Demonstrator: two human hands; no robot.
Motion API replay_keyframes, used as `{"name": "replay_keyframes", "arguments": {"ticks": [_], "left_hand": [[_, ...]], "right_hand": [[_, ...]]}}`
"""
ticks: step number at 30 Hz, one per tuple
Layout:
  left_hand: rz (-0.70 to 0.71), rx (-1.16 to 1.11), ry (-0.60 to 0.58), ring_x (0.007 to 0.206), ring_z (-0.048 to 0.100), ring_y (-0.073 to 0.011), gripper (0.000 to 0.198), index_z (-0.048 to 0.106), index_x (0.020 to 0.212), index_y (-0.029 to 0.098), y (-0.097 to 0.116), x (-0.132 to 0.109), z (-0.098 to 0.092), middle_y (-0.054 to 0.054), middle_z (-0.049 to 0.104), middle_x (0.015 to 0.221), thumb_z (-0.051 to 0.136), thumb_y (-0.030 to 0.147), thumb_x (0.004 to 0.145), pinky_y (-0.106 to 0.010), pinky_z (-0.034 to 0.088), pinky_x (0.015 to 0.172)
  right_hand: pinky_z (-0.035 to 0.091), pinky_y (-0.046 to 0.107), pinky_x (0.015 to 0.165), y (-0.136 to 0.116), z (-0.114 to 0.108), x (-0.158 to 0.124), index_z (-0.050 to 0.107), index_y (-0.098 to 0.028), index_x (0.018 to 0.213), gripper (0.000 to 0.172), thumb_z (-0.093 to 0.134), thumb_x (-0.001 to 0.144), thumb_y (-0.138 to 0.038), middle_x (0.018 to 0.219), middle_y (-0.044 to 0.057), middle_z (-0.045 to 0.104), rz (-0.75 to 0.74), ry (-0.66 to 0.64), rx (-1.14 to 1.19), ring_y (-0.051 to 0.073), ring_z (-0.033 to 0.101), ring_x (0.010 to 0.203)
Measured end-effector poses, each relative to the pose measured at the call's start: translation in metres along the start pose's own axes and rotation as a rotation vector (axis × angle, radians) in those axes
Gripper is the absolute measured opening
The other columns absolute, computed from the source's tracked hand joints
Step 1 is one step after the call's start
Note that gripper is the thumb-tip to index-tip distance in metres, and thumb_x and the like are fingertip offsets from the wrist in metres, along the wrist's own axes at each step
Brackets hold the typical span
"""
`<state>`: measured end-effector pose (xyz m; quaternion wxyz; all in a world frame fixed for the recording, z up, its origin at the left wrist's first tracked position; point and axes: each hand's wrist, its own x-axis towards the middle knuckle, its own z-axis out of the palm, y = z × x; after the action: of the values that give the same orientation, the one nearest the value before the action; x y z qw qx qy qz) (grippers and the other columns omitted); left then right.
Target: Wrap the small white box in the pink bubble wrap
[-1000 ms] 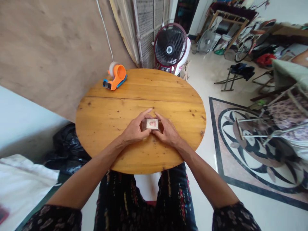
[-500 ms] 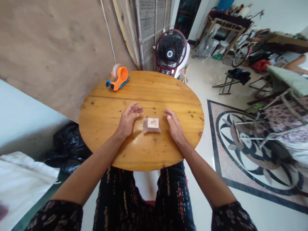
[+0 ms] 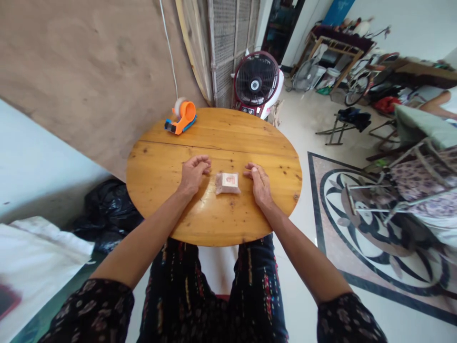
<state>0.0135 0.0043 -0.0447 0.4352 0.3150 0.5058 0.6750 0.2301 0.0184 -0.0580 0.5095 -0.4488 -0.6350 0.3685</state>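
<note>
A small packet (image 3: 228, 183) in clear, crinkled wrapping lies flat on the round wooden table (image 3: 214, 224). Its pale label carries a reddish print. To the left of the packet, my left hand (image 3: 193, 175) rests near the tabletop with loosely bent fingers and holds nothing. My right hand (image 3: 260, 182) is on the other side, its fingers pointing inward and slightly bent, also without anything in it. Neither hand touches the packet; a gap shows on both sides of it.
An orange and blue tape dispenser (image 3: 183, 117) stands at the table's far left edge. Behind the table is a dark red fan (image 3: 255, 81). Black bags (image 3: 107, 209) lie on the floor at left. A folding stool (image 3: 342, 125) and another person's arm (image 3: 437, 104) are at right.
The fingers of my left hand have curled in a little, and those of my right hand have bent slightly. The packet stays in place on the table; the whole view has shifted slightly.
</note>
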Motion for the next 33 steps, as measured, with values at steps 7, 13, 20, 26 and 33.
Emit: {"name": "replay_keyframes", "arguments": {"ticks": [7,13,20,26,33], "left_hand": [[0.032,0.116,-0.031,0.062,0.059,-0.0114,0.016,0.066,0.079,0.014,-0.006,0.002,-0.001,-0.003,0.066,0.072,0.063,0.017,0.063,-0.023,0.046,0.059],[0.084,0.115,-0.045,0.061,0.059,-0.0106,0.015,0.066,0.077,0.015,-0.011,0.001,-0.002,-0.001,0.066,0.068,0.059,0.016,0.064,-0.021,0.046,0.058],[0.090,0.127,-0.036,0.058,0.057,-0.0095,0.013,0.064,0.076,0.014,-0.015,0.002,0.000,-0.001,0.064,0.066,0.055,0.014,0.066,-0.021,0.045,0.058],[0.063,0.174,-0.112,0.059,0.057,-0.0107,0.017,0.064,0.078,0.013,-0.007,0.001,-0.005,-0.001,0.064,0.067,0.059,0.017,0.062,-0.024,0.047,0.062],[0.052,0.209,-0.172,0.066,0.057,-0.0115,0.024,0.066,0.080,0.014,-0.001,-0.015,-0.009,-0.001,0.066,0.073,0.066,0.026,0.059,-0.025,0.047,0.070]], "right_hand": [[0.052,0.036,0.089,0.009,0.004,0.003,0.060,-0.019,0.106,0.049,0.036,0.092,-0.060,0.104,0.008,0.068,0.014,-0.004,0.013,0.018,0.067,0.086],[0.053,0.033,0.082,0.012,0.007,0.006,0.061,-0.019,0.090,0.039,0.044,0.088,-0.054,0.085,0.004,0.067,0.036,-0.007,0.064,0.017,0.065,0.077],[0.050,0.031,0.077,0.012,0.009,0.008,0.059,-0.019,0.085,0.026,0.050,0.080,-0.044,0.078,0.001,0.063,0.057,0.004,0.114,0.015,0.059,0.071],[0.045,0.027,0.072,0.001,0.007,0.003,0.051,-0.021,0.065,0.023,0.052,0.078,-0.040,0.063,-0.003,0.054,0.034,-0.013,0.125,0.013,0.050,0.064],[0.045,0.029,0.075,-0.014,-0.013,-0.011,0.058,-0.020,0.067,0.022,0.059,0.076,-0.040,0.067,-0.001,0.060,0.048,-0.163,0.143,0.014,0.055,0.069]]}}
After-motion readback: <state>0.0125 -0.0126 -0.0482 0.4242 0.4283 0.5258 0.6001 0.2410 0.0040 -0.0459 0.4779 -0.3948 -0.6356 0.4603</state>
